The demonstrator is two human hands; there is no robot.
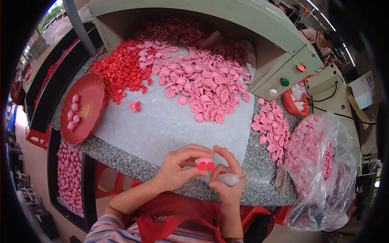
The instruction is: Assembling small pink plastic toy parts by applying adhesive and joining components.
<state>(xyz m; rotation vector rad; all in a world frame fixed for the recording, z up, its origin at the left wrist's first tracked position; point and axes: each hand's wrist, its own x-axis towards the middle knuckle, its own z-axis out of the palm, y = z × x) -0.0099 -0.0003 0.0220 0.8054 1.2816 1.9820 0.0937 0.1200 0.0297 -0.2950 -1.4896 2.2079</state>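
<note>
My left hand (pixel 178 165) pinches a small pink plastic figure (pixel 203 160) with two red oval feet facing me. Close by on the right, my right hand (pixel 230 188) is curled around a small whitish squeeze bottle (pixel 228 179); its thin tip points right. The right index finger and thumb reach up near the figure, and I cannot tell if they touch it. Beyond my hands, loose pink shell-like parts (pixel 219 95) lie heaped on a white sheet (pixel 142 129). Small red parts (pixel 121 67) are piled at their left. One pink piece with red on it (pixel 134 106) lies apart.
A red scalloped tray (pixel 91 119) at the left holds several pink figures. Below it stands a bin of pink pieces (pixel 69 174). A pale machine housing (pixel 279 40) arches over the heaps. To the right are more pink parts (pixel 271 125), a red basket (pixel 288 103) and a plastic bag (pixel 320 202).
</note>
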